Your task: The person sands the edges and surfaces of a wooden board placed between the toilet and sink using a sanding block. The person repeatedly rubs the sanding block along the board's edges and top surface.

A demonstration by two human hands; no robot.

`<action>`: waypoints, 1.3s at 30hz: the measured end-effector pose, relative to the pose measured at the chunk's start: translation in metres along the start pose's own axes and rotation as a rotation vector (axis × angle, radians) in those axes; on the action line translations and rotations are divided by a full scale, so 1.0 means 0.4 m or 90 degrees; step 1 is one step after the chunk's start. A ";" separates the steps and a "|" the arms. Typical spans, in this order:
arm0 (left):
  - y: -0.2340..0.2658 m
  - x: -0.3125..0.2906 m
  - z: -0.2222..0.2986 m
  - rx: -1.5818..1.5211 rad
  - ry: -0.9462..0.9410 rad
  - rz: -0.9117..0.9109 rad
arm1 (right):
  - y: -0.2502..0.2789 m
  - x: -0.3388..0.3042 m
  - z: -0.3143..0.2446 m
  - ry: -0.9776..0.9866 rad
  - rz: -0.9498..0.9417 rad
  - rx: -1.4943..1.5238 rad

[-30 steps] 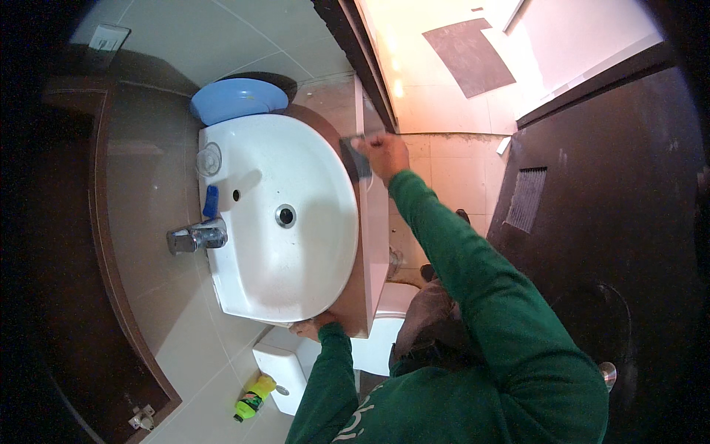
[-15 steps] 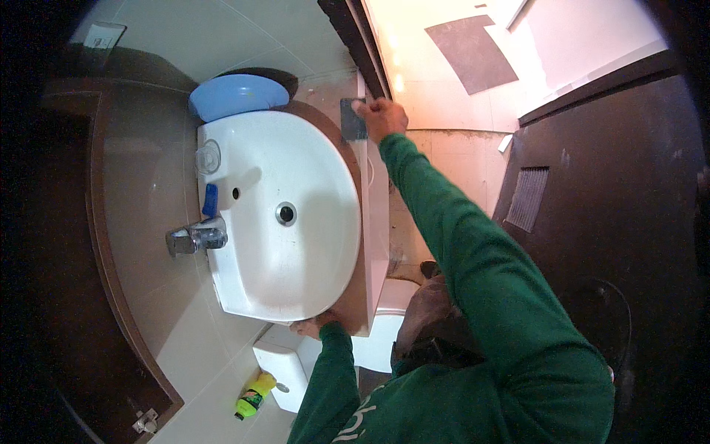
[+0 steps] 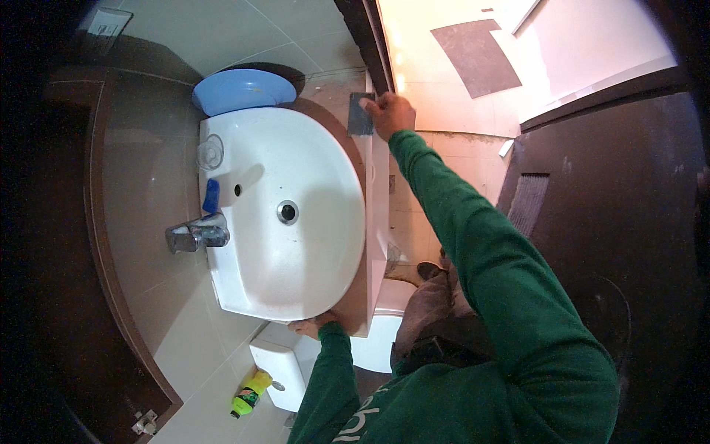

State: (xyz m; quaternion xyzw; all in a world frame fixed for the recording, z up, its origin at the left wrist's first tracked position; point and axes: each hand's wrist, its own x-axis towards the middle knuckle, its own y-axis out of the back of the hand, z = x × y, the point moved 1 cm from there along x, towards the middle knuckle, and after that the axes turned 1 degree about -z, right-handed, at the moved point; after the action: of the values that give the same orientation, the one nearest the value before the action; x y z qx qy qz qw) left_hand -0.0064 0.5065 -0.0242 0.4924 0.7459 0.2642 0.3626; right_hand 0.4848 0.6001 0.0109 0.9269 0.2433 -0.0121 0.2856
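Observation:
Between the pinched thumb and fingers of my right hand (image 3: pixel 393 116) is a thin dark grey square sheet (image 3: pixel 360 113). It lies against the far end of the brown countertop (image 3: pixel 356 296), by the door frame; its exact kind is not clear. A white washbasin (image 3: pixel 325 214) with a chrome tap (image 3: pixel 198 234) covers most of that counter. At the near end, my left hand (image 3: pixel 313 325) rests against the counter beside the basin's rim. Its fingers look stretched out and seem to hold nothing, though the basin's edge hides part of them.
A light blue plastic basin (image 3: pixel 244 92) leans behind the sink. A blue object (image 3: pixel 211 197) and a clear glass (image 3: pixel 211 152) sit on the sink's ledge. Below stands a white toilet (image 3: pixel 279 362) with a yellow-green bottle (image 3: pixel 251 394). A dark door (image 3: pixel 614 214) bounds the right.
The view has shifted slightly. My right hand stays at the counter's far end with the grey sheet, perhaps moved a little. My left hand keeps its place.

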 end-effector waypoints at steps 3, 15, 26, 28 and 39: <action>0.071 -0.029 -0.016 -0.027 -0.027 -0.005 | -0.015 -0.132 0.018 0.011 -0.101 -0.001; -0.063 0.004 -0.039 -0.423 0.122 0.088 | -0.036 -0.182 0.010 0.022 -0.061 0.040; -0.022 -0.006 -0.021 0.013 0.007 0.123 | -0.041 -0.146 0.035 0.034 -0.048 0.017; -0.029 -0.006 -0.047 -0.176 0.060 0.102 | -0.046 -0.170 0.024 0.047 -0.060 0.021; -0.039 -0.005 -0.032 -0.338 0.082 0.094 | -0.026 -0.162 0.033 0.008 -0.062 0.007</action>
State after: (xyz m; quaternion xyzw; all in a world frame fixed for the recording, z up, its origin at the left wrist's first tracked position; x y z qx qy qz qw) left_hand -0.0246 0.4985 -0.0276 0.4149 0.6344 0.5069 0.4104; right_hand 0.4245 0.5717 0.0051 0.9155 0.2899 -0.0213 0.2780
